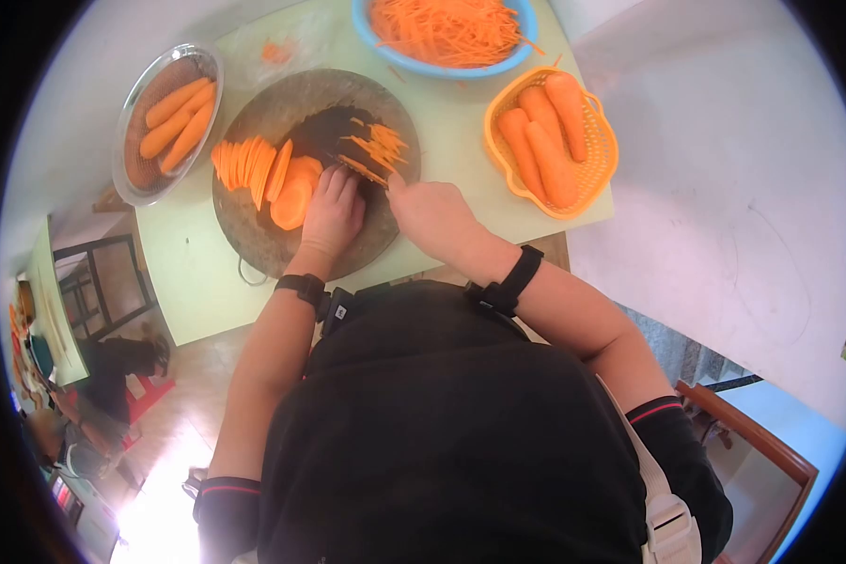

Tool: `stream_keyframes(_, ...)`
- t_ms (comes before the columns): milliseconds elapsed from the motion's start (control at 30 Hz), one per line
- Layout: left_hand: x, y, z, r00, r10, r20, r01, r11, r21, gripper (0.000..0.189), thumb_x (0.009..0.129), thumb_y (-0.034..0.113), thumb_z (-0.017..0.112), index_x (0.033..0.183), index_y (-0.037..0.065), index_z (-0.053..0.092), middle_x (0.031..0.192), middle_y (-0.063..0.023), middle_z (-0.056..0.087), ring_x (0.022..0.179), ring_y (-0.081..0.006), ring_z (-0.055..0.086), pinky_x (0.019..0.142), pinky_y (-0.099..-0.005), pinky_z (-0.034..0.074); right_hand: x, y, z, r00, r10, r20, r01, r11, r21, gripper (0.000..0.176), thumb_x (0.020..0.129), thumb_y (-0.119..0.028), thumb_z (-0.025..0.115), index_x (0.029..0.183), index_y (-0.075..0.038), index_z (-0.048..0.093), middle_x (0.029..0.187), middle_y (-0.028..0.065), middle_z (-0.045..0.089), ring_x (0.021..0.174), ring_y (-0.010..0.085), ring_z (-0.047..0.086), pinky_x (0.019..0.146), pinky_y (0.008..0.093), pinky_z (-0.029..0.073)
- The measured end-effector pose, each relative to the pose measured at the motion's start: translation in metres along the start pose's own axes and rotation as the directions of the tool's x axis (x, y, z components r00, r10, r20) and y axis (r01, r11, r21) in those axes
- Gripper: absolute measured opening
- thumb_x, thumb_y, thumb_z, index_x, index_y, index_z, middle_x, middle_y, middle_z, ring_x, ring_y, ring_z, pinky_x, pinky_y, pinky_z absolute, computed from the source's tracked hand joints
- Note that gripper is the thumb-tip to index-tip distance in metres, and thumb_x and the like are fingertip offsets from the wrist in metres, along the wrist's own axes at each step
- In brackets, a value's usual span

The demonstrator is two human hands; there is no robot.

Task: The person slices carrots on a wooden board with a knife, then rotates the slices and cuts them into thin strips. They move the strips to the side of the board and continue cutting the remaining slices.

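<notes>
Head view: orange basket (607, 141), blue bowl (462, 71) flank board (282, 108) with carrot slices (249, 162).

The round chopping board (254, 224) is dark wood, worn rough and matt. The carrot slices (244, 164) on it look smooth and moist. The knife (334, 136) has a dark, dull blade that seems to be metal. The desk (197, 273) top is pale green — smooth and matt. At the far edge, the blue bowl (526, 42) is glossy plastic. On the right, the orange basket (606, 169) is latticed plastic. On the left, a clear bowl (122, 179) shines — glass or plastic, hard to tell. The black wristbands (303, 285) look matt, and the shirt (442, 423) is black cloth.
</notes>
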State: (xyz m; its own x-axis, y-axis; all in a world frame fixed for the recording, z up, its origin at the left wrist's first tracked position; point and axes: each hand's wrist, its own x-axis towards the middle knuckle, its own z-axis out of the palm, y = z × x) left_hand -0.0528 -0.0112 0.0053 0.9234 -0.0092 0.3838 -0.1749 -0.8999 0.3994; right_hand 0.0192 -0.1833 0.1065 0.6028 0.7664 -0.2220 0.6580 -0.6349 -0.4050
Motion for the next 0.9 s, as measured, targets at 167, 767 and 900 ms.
stream_keyframes(167, 0.001, 0.0, 0.0, 1.0, -0.005, 0.01, 0.006, 1.0, -0.023, 0.033, 0.074, 0.0, 0.062, 0.107, -0.002, 0.06, 0.114, -0.0177, 0.055, 0.113, -0.0353, 0.053, 0.093, -0.0412, 0.049, 0.02, -0.004, 0.005, 1.0, 0.027, -0.015, -0.027, 0.999, 0.024, 0.023, 0.083, -0.007, 0.055, 0.103, 0.005, 0.056, 0.073, 0.0186, 0.067, 0.072, 0.0342, 0.069, 0.064, 0.0428, 0.054)
stream_keyframes(767, 0.001, -0.002, 0.002, 1.0, -0.013, -0.019, 0.013, 0.999, -0.044, 0.035, 0.074, -0.001, 0.06, 0.109, -0.005, 0.058, 0.116, -0.0171, 0.054, 0.112, -0.035, 0.052, 0.094, -0.041, 0.048, 0.007, 0.006, 0.002, 0.998, 0.043, -0.037, -0.042, 0.999, 0.024, 0.023, 0.097, -0.024, 0.048, 0.096, -0.001, 0.055, 0.067, 0.017, 0.065, 0.065, 0.0356, 0.066, 0.06, 0.0462, 0.053)
stream_keyframes(900, 0.001, -0.003, 0.003, 1.0, -0.007, -0.026, 0.006, 1.0, -0.028, 0.035, 0.074, -0.001, 0.06, 0.109, -0.005, 0.058, 0.115, -0.0174, 0.054, 0.113, -0.0351, 0.051, 0.094, -0.0409, 0.048, 0.006, 0.006, 0.004, 0.999, 0.01, -0.043, -0.01, 1.0, -0.015, 0.018, 0.093, -0.018, 0.05, 0.096, -0.001, 0.055, 0.069, 0.0168, 0.067, 0.066, 0.0342, 0.068, 0.061, 0.0445, 0.054)
